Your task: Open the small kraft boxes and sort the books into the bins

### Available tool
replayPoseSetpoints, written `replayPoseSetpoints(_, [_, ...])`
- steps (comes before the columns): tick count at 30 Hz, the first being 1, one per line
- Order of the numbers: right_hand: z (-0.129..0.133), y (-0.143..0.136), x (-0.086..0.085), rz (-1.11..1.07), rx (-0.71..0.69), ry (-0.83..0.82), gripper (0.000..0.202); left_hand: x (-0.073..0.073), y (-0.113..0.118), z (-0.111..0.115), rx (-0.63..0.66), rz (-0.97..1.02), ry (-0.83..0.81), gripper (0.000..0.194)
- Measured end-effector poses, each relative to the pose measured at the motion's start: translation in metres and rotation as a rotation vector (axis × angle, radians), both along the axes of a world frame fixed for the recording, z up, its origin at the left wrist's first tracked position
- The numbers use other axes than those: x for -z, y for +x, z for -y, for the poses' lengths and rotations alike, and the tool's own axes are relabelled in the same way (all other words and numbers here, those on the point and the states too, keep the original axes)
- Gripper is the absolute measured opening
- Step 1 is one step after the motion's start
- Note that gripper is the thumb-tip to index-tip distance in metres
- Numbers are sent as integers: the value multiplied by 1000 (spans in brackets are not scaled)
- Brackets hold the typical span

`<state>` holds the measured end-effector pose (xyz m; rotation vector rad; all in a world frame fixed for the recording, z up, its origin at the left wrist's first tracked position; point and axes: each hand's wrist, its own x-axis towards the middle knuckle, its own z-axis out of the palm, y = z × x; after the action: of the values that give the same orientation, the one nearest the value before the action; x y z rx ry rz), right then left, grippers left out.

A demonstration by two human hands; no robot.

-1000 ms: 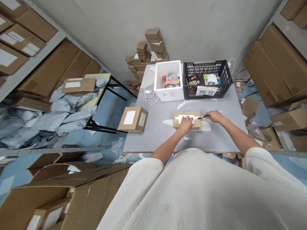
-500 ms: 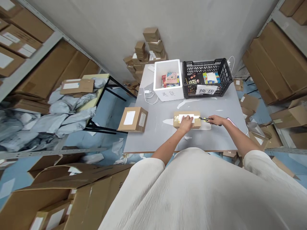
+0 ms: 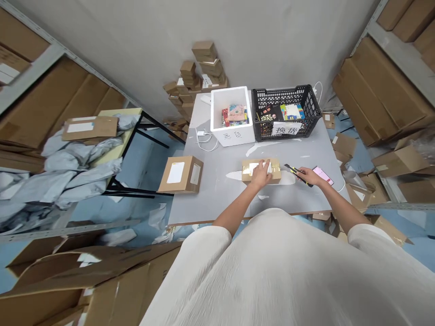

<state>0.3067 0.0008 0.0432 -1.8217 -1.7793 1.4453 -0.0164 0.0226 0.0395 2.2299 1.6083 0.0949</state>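
A small taped cardboard box [image 3: 276, 174] with a white label lies on the grey table. My left hand [image 3: 261, 174] rests on top of it, its fingers spread across the label. To the right of the box, my right hand [image 3: 310, 175] is closed around a black and yellow utility knife [image 3: 295, 173]. The knife's tip points up and left and stands apart from the box. Just beyond my right hand lies a phone [image 3: 322, 174] with a pink lit screen.
A larger cardboard box [image 3: 196, 177] sits on the table's left side [image 3: 217, 199]. Behind stand a white foam bin [image 3: 236, 136] and a black plastic crate [image 3: 314, 123], both holding colourful goods. Grey mailer bags [image 3: 83, 179] cover a side table. Stacked boxes [image 3: 210, 68] lean near the wall.
My right hand has drawn the knife away from the box's right end. The phone has come into fuller view. The camera view has shifted slightly, while my left hand stays on the box.
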Motion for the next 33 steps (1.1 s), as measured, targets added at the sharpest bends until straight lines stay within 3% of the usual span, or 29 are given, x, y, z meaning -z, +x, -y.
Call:
replayPoseSetpoints(6, [6,-18,-10,150,-84,167,41,-1,16,-18,-2,25,49,65])
replayPoseSetpoints(12, [7,-27,-11,449,-286,352,46,10,20,-30,25,23,-5,80])
replayPoseSetpoints(15, [5,-31,-8,514,-325,379,47,10,20,-36,43,0,-20,77])
replayPoseSetpoints(19, [3,-35,-5,546,-321,380,47,10,21,-34,74,-44,-2,71])
replayPoseSetpoints(24, [4,-40,-2,534,-308,351,48,14,23,-19,83,-36,53,80])
replayPoseSetpoints(33, [12,-55,13,518,-192,399,50,24,18,-16,98,-13,90,80])
